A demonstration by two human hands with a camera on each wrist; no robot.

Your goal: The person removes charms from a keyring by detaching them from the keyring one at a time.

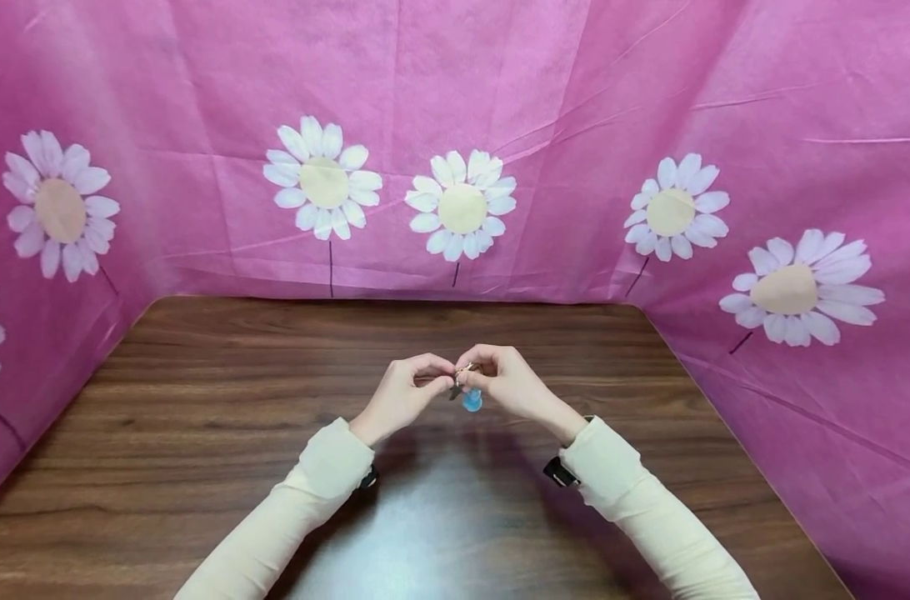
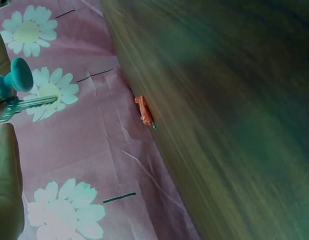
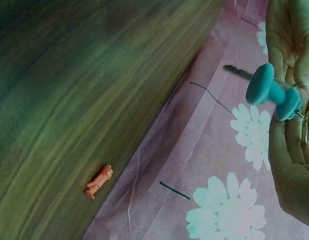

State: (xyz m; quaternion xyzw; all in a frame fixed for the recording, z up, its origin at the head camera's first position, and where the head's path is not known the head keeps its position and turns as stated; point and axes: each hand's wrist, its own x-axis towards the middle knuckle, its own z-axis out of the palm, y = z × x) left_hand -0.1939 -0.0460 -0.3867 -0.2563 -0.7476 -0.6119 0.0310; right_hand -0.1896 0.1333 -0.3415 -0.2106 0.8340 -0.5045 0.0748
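Observation:
Both hands meet above the middle of the table. My left hand [image 1: 438, 373] and right hand [image 1: 473, 367] pinch a small metal key ring [image 1: 463, 369] between their fingertips. A blue pushpin-shaped charm [image 1: 472, 402] hangs from the ring, and a dark key [image 1: 453, 390] dangles beside it. In the left wrist view the charm [image 2: 14, 80] and a silvery key [image 2: 30, 105] show above my fingers [image 2: 7, 190]. The right wrist view shows the charm [image 3: 272, 90] against my right palm [image 3: 294, 165], with the ring [image 3: 308, 125] at its edge.
The dark wooden table [image 1: 200, 417] is walled on three sides by a pink daisy-print cloth [image 1: 575, 100]. A tiny orange figure [image 2: 144, 111] lies on the table by the cloth's foot, also in the right wrist view [image 3: 98, 181].

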